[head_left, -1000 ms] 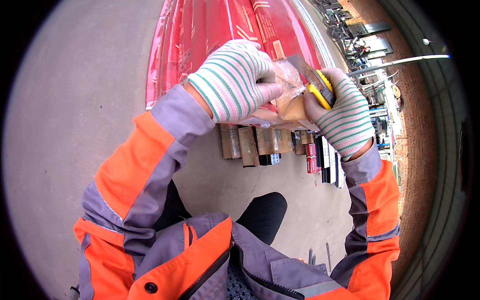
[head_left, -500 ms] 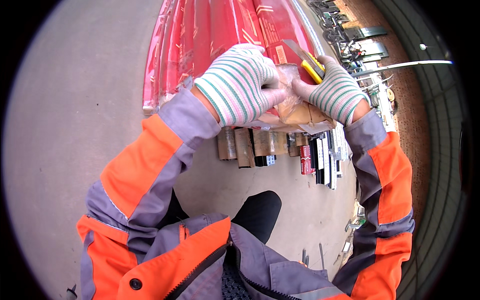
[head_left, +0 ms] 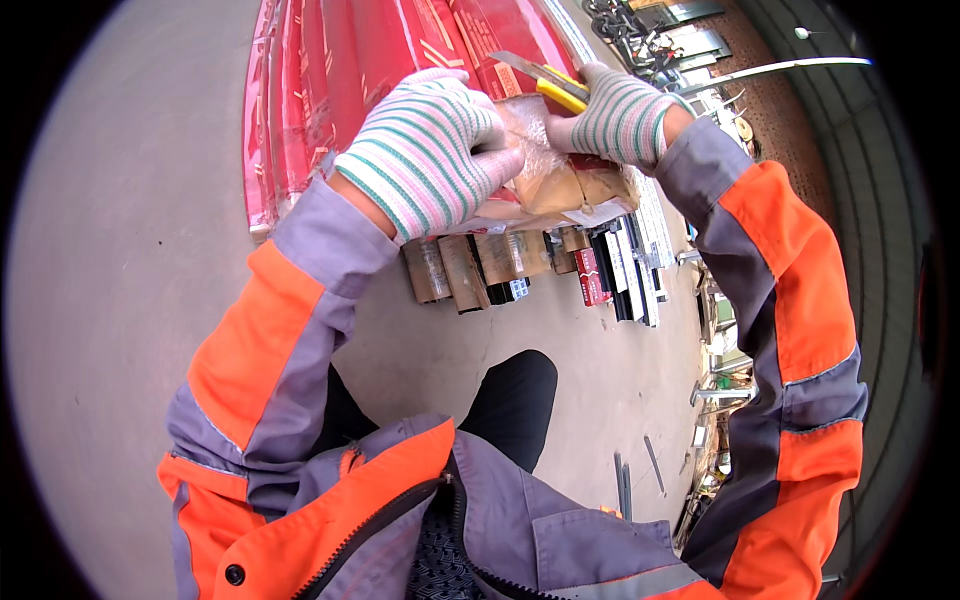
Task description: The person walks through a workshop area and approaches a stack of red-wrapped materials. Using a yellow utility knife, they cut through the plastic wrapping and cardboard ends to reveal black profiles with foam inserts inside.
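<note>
Right hand [head_left: 622,118] shifted forward, grip around knife [head_left: 562,92]; left hand [head_left: 428,152]: grip unclear. Slip could drive blade [head_left: 516,64] into left hand.

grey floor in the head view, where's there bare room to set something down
Widest bare patch: the grey floor, left of the red packages and left sleeve. A smaller one lies between the brown bundle ends and the dark-trousered knee. Crowded: where the left hand, right hand, yellow knife and brown wrapping bunch together.
</note>
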The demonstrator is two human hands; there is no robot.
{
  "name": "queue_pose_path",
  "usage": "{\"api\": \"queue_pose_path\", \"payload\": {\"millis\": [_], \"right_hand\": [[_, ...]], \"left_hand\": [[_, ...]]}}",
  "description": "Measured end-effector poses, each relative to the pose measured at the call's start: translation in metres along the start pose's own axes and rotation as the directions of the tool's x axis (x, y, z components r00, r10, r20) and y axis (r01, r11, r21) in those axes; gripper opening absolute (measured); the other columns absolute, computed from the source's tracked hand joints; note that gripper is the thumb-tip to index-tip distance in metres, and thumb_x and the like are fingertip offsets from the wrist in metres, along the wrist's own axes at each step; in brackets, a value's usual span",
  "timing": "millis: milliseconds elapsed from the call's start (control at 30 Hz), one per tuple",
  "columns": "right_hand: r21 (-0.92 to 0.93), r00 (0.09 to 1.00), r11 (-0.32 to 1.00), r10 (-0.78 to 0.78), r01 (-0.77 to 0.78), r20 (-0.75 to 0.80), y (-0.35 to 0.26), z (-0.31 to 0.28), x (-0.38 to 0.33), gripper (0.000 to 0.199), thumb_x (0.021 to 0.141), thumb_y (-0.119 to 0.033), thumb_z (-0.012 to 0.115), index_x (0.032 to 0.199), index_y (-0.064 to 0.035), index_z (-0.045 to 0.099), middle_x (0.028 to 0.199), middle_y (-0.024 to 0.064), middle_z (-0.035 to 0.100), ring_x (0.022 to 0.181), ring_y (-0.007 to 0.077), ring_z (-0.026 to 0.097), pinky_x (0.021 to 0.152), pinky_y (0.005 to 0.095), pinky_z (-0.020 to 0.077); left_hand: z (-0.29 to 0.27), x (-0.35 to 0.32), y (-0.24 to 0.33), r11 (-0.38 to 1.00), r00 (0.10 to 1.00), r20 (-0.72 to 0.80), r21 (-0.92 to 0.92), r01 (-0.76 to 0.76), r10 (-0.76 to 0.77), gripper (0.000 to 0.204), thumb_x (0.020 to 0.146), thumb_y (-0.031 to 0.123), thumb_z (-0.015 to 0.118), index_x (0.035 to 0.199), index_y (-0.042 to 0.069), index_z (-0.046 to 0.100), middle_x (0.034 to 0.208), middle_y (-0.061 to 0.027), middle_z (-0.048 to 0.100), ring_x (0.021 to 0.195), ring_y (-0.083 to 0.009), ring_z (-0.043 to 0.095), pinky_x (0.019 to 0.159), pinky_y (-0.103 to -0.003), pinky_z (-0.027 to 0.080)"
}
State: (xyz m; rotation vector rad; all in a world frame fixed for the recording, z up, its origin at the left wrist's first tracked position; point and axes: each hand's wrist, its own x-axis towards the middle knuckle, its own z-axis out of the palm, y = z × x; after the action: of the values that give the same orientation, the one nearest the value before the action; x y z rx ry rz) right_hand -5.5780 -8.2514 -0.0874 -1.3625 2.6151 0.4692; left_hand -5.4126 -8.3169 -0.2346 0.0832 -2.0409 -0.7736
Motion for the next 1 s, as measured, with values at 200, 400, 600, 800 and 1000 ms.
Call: {"api": "queue_pose_path", "payload": {"millis": [200,400,600,800,1000], "right_hand": [[0.078,0.998,0.996,-0.050,0.047,0.033,0.014,-0.003,-0.035,0.089,0.080,-0.033,0.083,0.146,0.0092,0.041,0.110,0.0199,0.069,0.101,0.0229,0.069,0.089,0.0310,0.0566],[-0.087,0.956,0.968,-0.246,0.235,-0.157,0.023,0.010,-0.052,0.086,0.078,-0.026,0.087,0.144,0.0078,0.044,0.120,0.0215,0.063,0.109,0.0264,0.067,0.096,0.0328,0.0549],[-0.246,0.931,0.937,-0.300,0.247,-0.208,0.009,0.007,-0.050,0.052,0.070,-0.034,0.076,0.100,0.0071,0.064,0.096,0.0294,0.067,0.091,0.0434,0.068,0.081,0.0440,0.0562],[-0.336,0.917,0.916,-0.312,0.220,-0.248,0.003,0.010,-0.052,0.047,0.067,-0.031,0.075,0.096,0.0049,0.066,0.090,0.0268,0.066,0.084,0.0421,0.068,0.078,0.0440,0.0572],[-0.195,0.776,0.892,-0.451,0.408,-0.441,0.023,0.026,-0.059,0.045,0.070,-0.027,0.075,0.101,0.0041,0.065,0.101,0.0252,0.065,0.090,0.0390,0.067,0.082,0.0417,0.0567]], "left_hand": [[0.001,-0.001,0.000,1.000,1.000,-0.014,0.001,-0.012,0.012,0.019,0.084,0.019,0.073,0.073,0.003,0.072,0.070,-0.0115,0.066,0.073,-0.0296,0.065,0.110,-0.047,0.041],[-0.003,-0.001,-0.002,1.000,1.000,0.016,0.000,0.009,-0.009,0.023,0.084,0.025,0.070,0.077,0.003,0.075,0.075,-0.0139,0.068,0.079,-0.0328,0.068,0.108,-0.047,0.043],[0.000,-0.001,-0.002,1.000,1.000,0.003,-0.007,0.021,-0.021,0.022,0.082,0.022,0.072,0.071,0.003,0.073,0.069,-0.0138,0.066,0.072,-0.0329,0.066,0.107,-0.047,0.045],[0.001,-0.002,-0.003,0.999,1.000,0.001,-0.012,0.030,-0.030,0.023,0.082,0.021,0.071,0.069,0.003,0.073,0.067,-0.0146,0.065,0.069,-0.0307,0.066,0.106,-0.047,0.045],[0.004,-0.002,-0.002,0.999,0.997,-0.072,-0.043,-0.013,0.009,0.020,0.081,0.018,0.073,0.068,0.003,0.071,0.067,-0.0117,0.066,0.068,-0.0289,0.065,0.106,-0.046,0.045]]}}
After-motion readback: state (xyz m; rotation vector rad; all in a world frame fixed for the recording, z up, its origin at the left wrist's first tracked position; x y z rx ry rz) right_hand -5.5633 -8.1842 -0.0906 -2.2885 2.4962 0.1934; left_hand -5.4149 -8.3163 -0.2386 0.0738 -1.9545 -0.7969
